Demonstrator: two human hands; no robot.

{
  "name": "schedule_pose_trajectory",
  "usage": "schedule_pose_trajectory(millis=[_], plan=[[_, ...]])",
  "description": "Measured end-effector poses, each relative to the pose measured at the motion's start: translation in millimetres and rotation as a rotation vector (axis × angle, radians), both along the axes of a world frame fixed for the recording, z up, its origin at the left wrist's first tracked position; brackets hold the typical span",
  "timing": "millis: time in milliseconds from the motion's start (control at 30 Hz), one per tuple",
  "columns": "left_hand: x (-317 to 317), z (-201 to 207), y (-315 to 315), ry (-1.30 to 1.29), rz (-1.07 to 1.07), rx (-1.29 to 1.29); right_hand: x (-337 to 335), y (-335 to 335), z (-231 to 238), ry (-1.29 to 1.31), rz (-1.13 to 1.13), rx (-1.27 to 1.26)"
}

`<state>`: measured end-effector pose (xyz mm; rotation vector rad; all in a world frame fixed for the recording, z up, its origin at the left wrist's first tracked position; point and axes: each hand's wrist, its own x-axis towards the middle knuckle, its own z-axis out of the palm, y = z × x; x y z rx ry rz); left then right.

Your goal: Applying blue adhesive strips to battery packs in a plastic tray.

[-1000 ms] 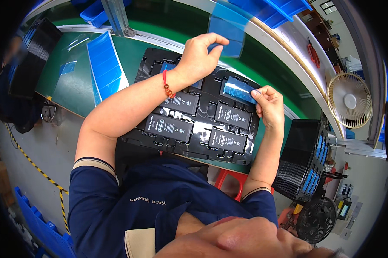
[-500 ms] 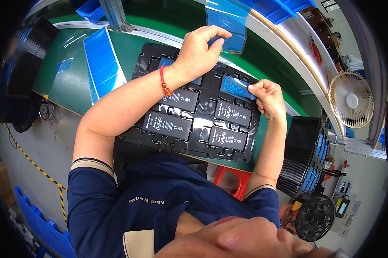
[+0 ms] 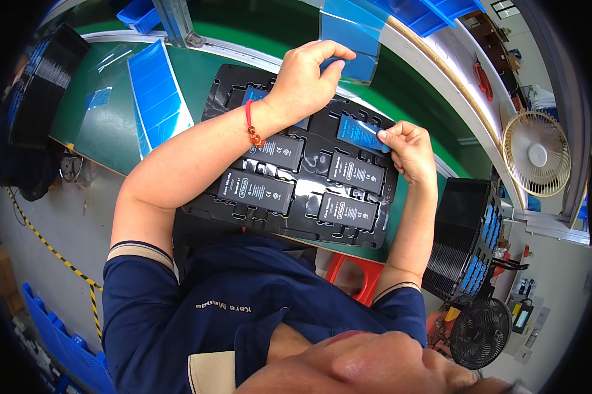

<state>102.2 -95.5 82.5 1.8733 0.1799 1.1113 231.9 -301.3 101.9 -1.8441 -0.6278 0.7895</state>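
A black molded tray (image 3: 312, 223) holds several flat black batteries (image 3: 253, 191) in its pockets. My left hand (image 3: 309, 79), with a red cord bracelet at its wrist, is raised over the tray's far side. Its thumb and forefinger are at a translucent blue film sheet (image 3: 354, 41) and look closed on its lower part, though the contact is partly hidden. At the tray's far right, my right hand (image 3: 411, 154) pinches the right end of a blue film (image 3: 360, 133) that lies over a battery. A blue-topped battery (image 3: 255, 95) is partly covered by my left forearm.
Another blue film sheet (image 3: 157, 98) lies on the green table (image 3: 105, 141) at left. Black tray stacks (image 3: 457, 230) stand at right and far left. A cream fan (image 3: 536, 152), a black fan (image 3: 481, 333) and red-handled pliers (image 3: 483, 82) are on the right. A red stool (image 3: 352, 272) shows below the table.
The raised blue film sheet has shifted slightly right, and my left hand has moved very little. My right hand keeps its pinch at the same spot.
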Motion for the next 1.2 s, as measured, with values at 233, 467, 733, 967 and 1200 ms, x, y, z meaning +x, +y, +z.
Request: schedule_pose_trajectory(millis=[233,467,733,967,1200], plan=[[-0.9,1.2,-1.3,0.01,0.0,-0.004,-4.1,1.9,3.2,-0.05,-0.016,-0.054],[-0.9,0.7,-1.6,0.033,-0.01,-0.028,-7.6,5.1,4.7,-0.139,-0.027,-0.123],[-1.3,0.9,-2.4,0.035,0.001,-0.006,-9.5,3.5,-0.1,-0.167,-0.029,-0.093],[0.3,-0.4,-1.2,0.024,0.013,0.012,-13.5,5.6,-1.9,-0.62,0.039,-0.24],[1.5,-1.9,3.4,-0.001,-0.018,0.014,-30.2,6.9,35.0,-1.034,-0.201,-0.533]])
